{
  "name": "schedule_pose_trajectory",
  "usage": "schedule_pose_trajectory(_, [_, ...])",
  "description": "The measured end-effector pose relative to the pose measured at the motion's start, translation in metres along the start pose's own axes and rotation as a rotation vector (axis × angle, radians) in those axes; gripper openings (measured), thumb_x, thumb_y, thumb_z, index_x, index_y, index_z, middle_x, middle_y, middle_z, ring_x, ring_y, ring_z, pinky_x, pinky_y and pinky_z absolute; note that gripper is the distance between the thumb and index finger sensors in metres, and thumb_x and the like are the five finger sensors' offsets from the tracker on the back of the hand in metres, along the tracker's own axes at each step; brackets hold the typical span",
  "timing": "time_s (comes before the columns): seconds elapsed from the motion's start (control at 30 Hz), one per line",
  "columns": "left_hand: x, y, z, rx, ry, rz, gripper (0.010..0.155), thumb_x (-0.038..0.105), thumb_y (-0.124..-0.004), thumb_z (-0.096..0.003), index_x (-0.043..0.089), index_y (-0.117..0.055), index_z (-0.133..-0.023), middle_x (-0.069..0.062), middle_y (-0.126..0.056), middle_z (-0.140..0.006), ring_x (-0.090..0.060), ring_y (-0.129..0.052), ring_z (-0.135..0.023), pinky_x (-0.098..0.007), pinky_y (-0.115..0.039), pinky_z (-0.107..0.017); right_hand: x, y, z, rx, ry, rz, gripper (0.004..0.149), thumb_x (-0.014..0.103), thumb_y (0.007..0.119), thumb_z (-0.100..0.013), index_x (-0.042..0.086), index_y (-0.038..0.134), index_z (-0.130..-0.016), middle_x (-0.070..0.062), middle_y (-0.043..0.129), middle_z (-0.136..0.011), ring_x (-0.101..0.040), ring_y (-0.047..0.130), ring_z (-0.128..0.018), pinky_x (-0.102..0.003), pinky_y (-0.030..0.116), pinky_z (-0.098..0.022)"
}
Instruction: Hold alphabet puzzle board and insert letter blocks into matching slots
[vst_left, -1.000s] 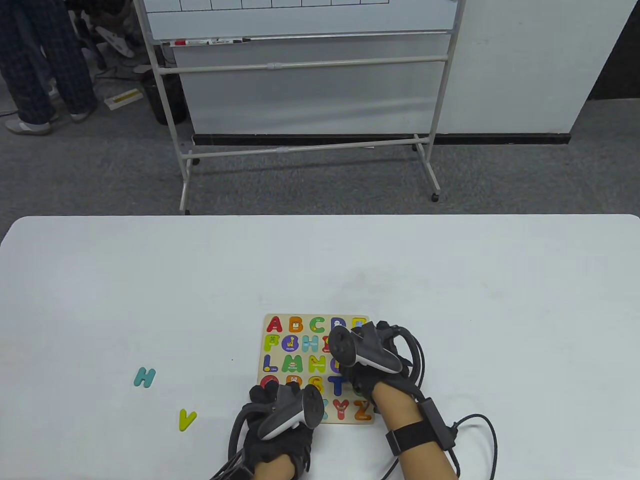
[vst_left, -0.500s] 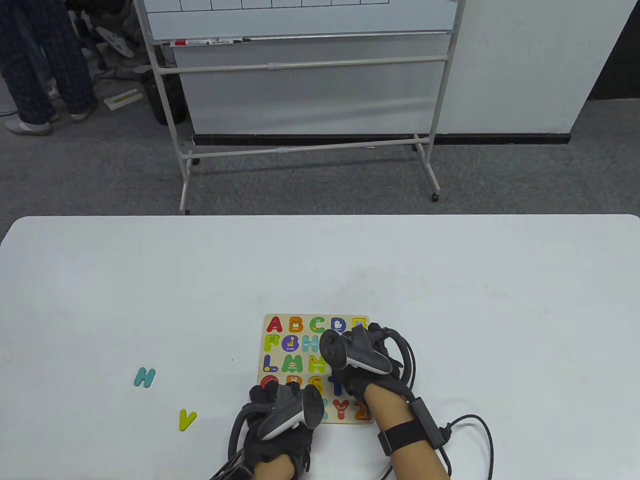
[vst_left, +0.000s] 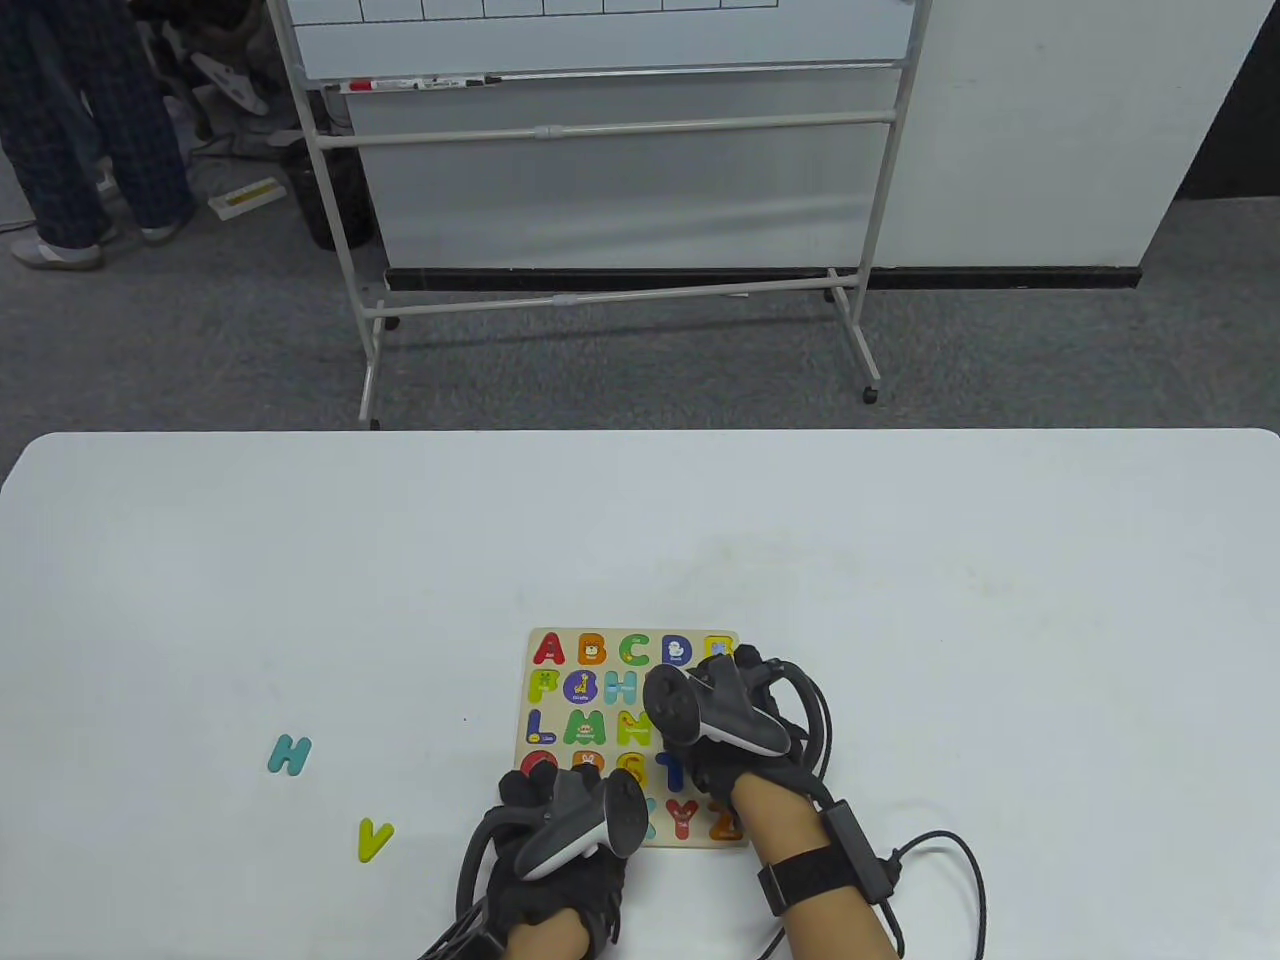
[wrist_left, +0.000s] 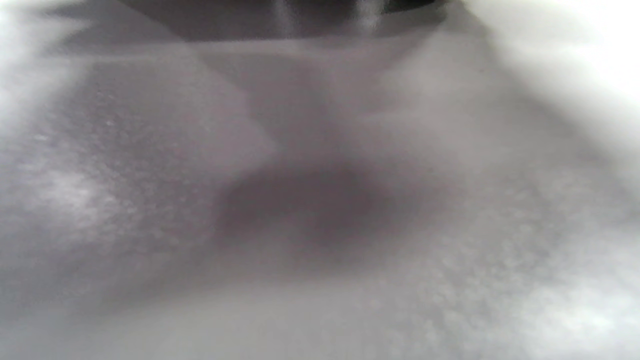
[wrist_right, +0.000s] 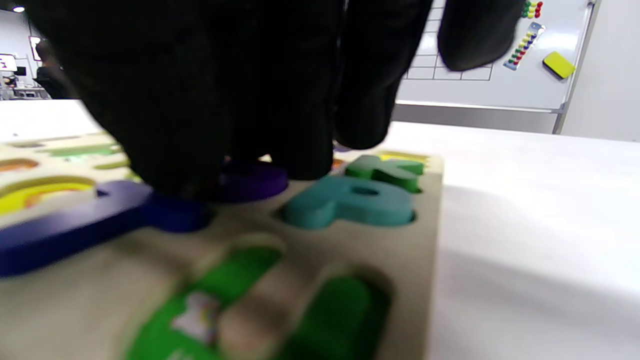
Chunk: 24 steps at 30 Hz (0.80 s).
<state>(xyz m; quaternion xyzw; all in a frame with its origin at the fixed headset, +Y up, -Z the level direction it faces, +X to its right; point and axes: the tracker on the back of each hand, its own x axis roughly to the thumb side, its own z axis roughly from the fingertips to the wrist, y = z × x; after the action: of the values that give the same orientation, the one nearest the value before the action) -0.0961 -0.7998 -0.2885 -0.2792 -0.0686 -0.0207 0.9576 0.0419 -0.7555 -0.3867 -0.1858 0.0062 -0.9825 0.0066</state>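
Two loose letters, the H (vst_left: 290, 754) and V (vst_left: 374, 839), are lying at nine o'clock from the board (vst_left: 531, 700), nearer the left hand (vst_left: 560, 830) pressing its corner, while the right hand (vst_left: 725, 720) is pushing a purple block (wrist_right: 250, 180) down, its grip hidden.

Lower left of the table view: a teal letter H (vst_left: 290, 754) and a yellow-green V (vst_left: 373, 839) on the white table (vst_left: 900, 600). The pale wooden board (vst_left: 531, 712) carries multicoloured letters. Both gloves are black.
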Motion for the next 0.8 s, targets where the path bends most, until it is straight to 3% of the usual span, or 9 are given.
schedule_pose_trajectory(0.23, [0.0,0.0,0.0,0.0,-0.001,0.0,0.08,0.047,-0.045,-0.0511,0.003,-0.006,-0.106,-0.039,-0.007,-0.103,-0.071,-0.015,-0.094,-0.073,-0.033,-0.066,-0.003,-0.001,0.001,0.03,0.018,-0.032,0.046,0.039,0.094,-0.038,0.028,0.096,-0.082,0.0,0.102,-0.083,-0.029,0.093,-0.091,-0.065,0.058,-0.071])
schedule_pose_trajectory(0.33, [0.0,0.0,0.0,-0.001,0.0,-0.001,0.08,0.047,-0.045,-0.051,0.003,-0.006,-0.106,-0.039,-0.007,-0.103,-0.071,-0.015,-0.094,-0.073,-0.034,-0.066,-0.006,-0.002,0.003,0.115,0.034,-0.078,0.058,0.046,0.092,-0.038,0.026,0.087,-0.092,-0.005,0.092,-0.096,-0.034,0.087,-0.095,-0.067,0.054,-0.072])
schedule_pose_trajectory(0.47, [0.0,0.0,0.0,-0.002,0.0,-0.001,0.08,0.047,-0.046,-0.0511,0.003,-0.006,-0.106,-0.039,-0.007,-0.104,-0.071,-0.016,-0.094,-0.073,-0.034,-0.066,-0.011,-0.01,0.011,0.109,0.052,-0.11,0.062,0.049,0.082,-0.043,0.024,0.078,-0.1,-0.01,0.081,-0.105,-0.037,0.081,-0.098,-0.066,0.053,-0.072])
schedule_pose_trajectory(0.53, [0.0,0.001,0.0,-0.003,0.0,0.0,0.08,0.047,-0.046,-0.0512,0.003,-0.006,-0.106,-0.039,-0.007,-0.104,-0.071,-0.016,-0.094,-0.073,-0.034,-0.066,-0.012,-0.011,0.019,0.141,0.043,-0.116,0.068,0.05,0.078,-0.045,0.024,0.065,-0.107,-0.012,0.067,-0.112,-0.039,0.069,-0.105,-0.065,0.048,-0.074])
schedule_pose_trajectory(0.6, [0.0,0.001,0.0,-0.001,0.001,-0.001,0.08,0.047,-0.046,-0.0512,0.003,-0.007,-0.106,-0.039,-0.008,-0.104,-0.071,-0.016,-0.094,-0.073,-0.034,-0.066,-0.014,-0.009,0.03,0.173,0.026,-0.101,0.081,0.052,0.071,-0.047,0.023,0.035,-0.114,-0.012,0.047,-0.118,-0.039,0.053,-0.111,-0.062,0.042,-0.076])
schedule_pose_trajectory(0.7, [0.0,0.001,0.0,-0.001,0.001,-0.001,0.08,0.047,-0.046,-0.0511,0.003,-0.007,-0.106,-0.039,-0.008,-0.104,-0.071,-0.017,-0.094,-0.073,-0.035,-0.066,-0.02,-0.001,0.051,0.226,-0.014,-0.078,0.083,0.052,0.062,-0.048,0.023,0.018,-0.113,-0.011,0.026,-0.12,-0.037,0.031,-0.114,-0.058,0.031,-0.077])
schedule_pose_trajectory(0.8, [0.001,0.001,0.0,-0.001,0.003,-0.008,0.08,0.047,-0.046,-0.0511,0.003,-0.007,-0.106,-0.04,-0.008,-0.104,-0.071,-0.017,-0.094,-0.073,-0.035,-0.066,-0.027,0.007,0.07,0.262,-0.043,-0.087,0.079,0.051,0.055,-0.049,0.024,0.014,-0.111,-0.009,0.017,-0.12,-0.035,0.018,-0.112,-0.056,0.024,-0.076])
